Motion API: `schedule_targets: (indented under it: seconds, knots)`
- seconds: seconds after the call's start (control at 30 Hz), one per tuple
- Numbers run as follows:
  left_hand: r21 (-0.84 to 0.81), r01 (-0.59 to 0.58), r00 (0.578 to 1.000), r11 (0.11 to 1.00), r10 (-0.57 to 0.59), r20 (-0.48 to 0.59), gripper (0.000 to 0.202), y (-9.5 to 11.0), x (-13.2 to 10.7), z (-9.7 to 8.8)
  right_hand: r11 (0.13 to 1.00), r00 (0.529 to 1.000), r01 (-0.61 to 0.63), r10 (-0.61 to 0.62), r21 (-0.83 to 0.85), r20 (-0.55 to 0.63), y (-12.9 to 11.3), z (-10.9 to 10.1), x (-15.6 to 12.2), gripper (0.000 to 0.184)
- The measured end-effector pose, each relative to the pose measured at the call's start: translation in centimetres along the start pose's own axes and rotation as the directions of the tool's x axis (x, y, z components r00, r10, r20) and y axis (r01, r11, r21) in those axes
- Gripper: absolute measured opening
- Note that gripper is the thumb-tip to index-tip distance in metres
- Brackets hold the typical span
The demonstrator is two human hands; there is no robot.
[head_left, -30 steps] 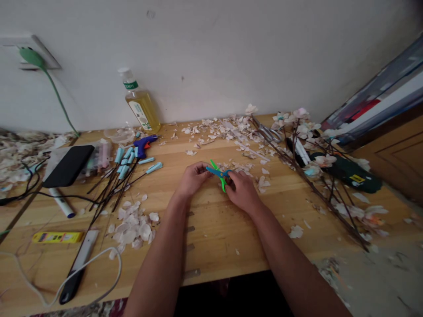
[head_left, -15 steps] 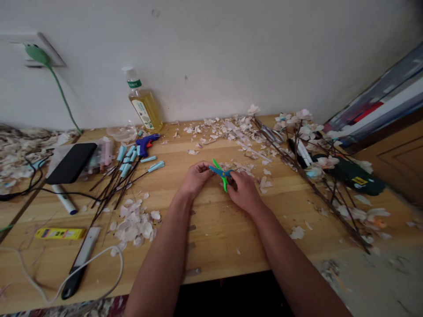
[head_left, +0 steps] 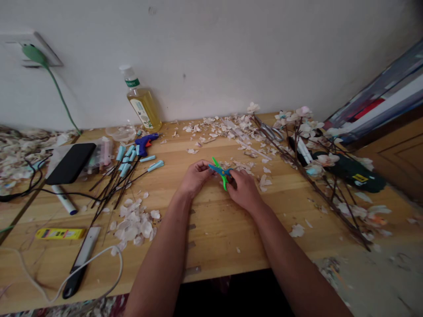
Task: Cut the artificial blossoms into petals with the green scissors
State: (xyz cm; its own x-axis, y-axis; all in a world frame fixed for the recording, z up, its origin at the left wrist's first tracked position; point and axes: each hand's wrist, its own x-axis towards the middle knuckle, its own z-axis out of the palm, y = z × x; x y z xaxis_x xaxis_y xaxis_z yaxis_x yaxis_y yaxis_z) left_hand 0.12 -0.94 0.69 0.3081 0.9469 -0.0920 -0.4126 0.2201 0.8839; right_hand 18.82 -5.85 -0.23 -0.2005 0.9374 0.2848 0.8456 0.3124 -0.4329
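Observation:
Both of my hands meet over the middle of the wooden table [head_left: 211, 246]. My right hand [head_left: 243, 189] grips the handles of small green and blue scissors [head_left: 219, 171], whose blades are spread apart. My left hand [head_left: 195, 176] has its fingers curled and pinched at the blue blade tip; whatever it pinches is too small to make out. Pale petal scraps [head_left: 243, 166] lie just behind the hands.
A heap of petals [head_left: 135, 222] lies left of my forearm, beside dark stems with blue wrapped tips [head_left: 127, 165] and a blue glue gun [head_left: 145, 141]. An oil bottle [head_left: 142, 103] stands at the wall. Flower branches [head_left: 317, 176] sprawl right. A phone [head_left: 71, 162], marker [head_left: 64, 200] and cables lie left.
Almost nothing differs. The hands and scissors stay in the same place; only the view shifts slightly.

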Motion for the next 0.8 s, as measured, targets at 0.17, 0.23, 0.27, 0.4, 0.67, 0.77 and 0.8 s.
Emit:
schedule_targets:
  seconds: [0.17, 0.23, 0.27, 0.4, 0.67, 0.77, 0.8]
  knots:
    - [-0.086, -0.01, 0.999, 0.996, 0.006, -0.042, 0.039, -0.1, 0.11, 0.35, 1.0, 1.0, -0.004, 0.004, -0.003, 0.009, -0.06, -0.02, 0.04, 0.006]
    - [-0.128, -0.014, 0.998, 0.992, 0.006, -0.061, 0.043, -0.11, 0.16, 0.51, 1.0, 1.0, 0.0, 0.0, -0.007, 0.007, -0.04, 0.0, 0.06, 0.006]
    - [-0.139, -0.014, 0.998, 0.99, 0.004, -0.07, 0.044, -0.12, 0.18, 0.57, 1.0, 1.0, 0.001, -0.001, -0.008, 0.006, -0.03, 0.0, 0.06, 0.006]
    - [-0.125, -0.004, 0.996, 0.992, -0.007, -0.085, 0.043, -0.14, 0.2, 0.63, 1.0, 1.0, -0.003, 0.003, -0.002, 0.005, 0.07, 0.05, 0.05, 0.007]
    - [-0.159, -0.03, 0.994, 0.987, 0.013, -0.104, 0.046, -0.47, 0.3, 0.92, 1.0, 1.0, -0.004, 0.005, 0.014, -0.026, 0.17, 0.24, 0.0, 0.005]
    - [-0.127, -0.066, 0.991, 0.99, 0.05, -0.123, 0.044, -0.83, 0.51, 0.89, 1.0, 1.0, -0.01, 0.01, 0.005, -0.028, 0.07, 0.18, -0.01, 0.005]
    - [-0.108, -0.077, 0.99, 0.991, 0.063, -0.127, 0.043, -0.93, 0.57, 0.85, 1.0, 1.0, -0.013, 0.013, 0.005, -0.025, 0.06, 0.16, -0.01, 0.005]
